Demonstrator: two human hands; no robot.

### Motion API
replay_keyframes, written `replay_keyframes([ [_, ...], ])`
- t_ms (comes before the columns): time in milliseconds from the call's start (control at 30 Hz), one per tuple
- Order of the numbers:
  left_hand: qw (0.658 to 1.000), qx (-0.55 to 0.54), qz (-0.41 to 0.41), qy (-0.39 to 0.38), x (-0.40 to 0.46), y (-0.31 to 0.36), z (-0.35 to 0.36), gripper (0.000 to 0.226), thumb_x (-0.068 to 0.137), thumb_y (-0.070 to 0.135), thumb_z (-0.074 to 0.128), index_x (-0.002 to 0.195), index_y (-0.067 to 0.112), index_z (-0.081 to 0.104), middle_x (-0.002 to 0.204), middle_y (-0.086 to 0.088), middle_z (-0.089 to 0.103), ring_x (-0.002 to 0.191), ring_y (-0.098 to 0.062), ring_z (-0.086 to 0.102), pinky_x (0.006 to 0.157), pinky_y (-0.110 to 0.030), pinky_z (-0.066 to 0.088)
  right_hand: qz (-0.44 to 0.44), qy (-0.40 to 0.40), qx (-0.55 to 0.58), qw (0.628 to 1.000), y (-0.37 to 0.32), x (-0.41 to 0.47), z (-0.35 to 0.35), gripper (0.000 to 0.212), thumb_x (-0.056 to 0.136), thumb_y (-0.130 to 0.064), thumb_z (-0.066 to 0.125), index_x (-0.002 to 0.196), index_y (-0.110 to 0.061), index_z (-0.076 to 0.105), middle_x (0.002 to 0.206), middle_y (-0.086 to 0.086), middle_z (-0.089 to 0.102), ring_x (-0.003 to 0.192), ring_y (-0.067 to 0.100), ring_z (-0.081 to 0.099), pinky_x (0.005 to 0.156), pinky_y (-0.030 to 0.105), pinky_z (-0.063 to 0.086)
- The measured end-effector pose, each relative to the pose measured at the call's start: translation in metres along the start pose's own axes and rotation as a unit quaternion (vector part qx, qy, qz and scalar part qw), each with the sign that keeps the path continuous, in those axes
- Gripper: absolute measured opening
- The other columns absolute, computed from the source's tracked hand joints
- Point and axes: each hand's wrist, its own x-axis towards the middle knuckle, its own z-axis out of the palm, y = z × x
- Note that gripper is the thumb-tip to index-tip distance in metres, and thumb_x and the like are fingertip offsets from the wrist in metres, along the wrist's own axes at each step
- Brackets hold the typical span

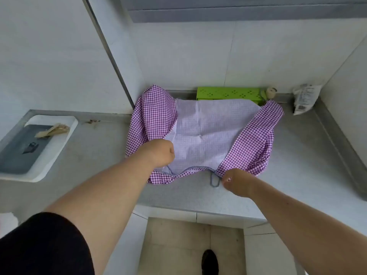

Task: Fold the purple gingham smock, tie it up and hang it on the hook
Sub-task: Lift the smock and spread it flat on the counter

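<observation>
The pale grey speckled stone counter [278, 165] was seen carrying the purple gingham cloth smock [204, 135], spread inside-out with both sleeves folded inward. Its left edge was gripped by the clenched left hand [161, 152]. Its near hem was pinched in the right hand [237, 182] fingers, beside a thin grey cord loop [214, 181].

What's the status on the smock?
Left hand and right hand both gripping smock near edge. Smock spread on counter, sides folded in. Untied, not hung.
</observation>
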Motion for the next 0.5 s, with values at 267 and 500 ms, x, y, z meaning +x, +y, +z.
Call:
replay_keyframes([
  [267, 0.984, 0.153, -0.046, -0.074, 0.008, -0.015, 0.038, 0.043, 0.103, 0.045, 0.041, 0.136, 0.032, 0.065, 0.140, -0.003, 0.059, 0.140, -0.030, 0.037, 0.125, -0.048, 0.022, 0.030, 0.027, 0.069, 0.997, 0.027, 0.004, 0.040, 0.073, 0.094, -0.024, 0.064, 0.158, -0.028, 0.029, 0.156, 0.007, 0.043, 0.135, 0.030, 0.050, 0.107, 0.039, 0.046],
  [500, 0.989, 0.090, -0.089, -0.083, 0.020, -0.048, 0.089, 0.071, 0.091, 0.051, 0.064, 0.158, 0.039, 0.043, 0.171, -0.008, 0.020, 0.155, -0.034, 0.027, 0.125, -0.044, 0.032, 0.003, 0.008, 0.017, 1.000, 0.047, 0.008, 0.063, 0.087, 0.094, -0.026, 0.064, 0.164, -0.038, 0.013, 0.170, -0.021, -0.002, 0.156, 0.024, 0.019, 0.125, 0.044, 0.028],
])
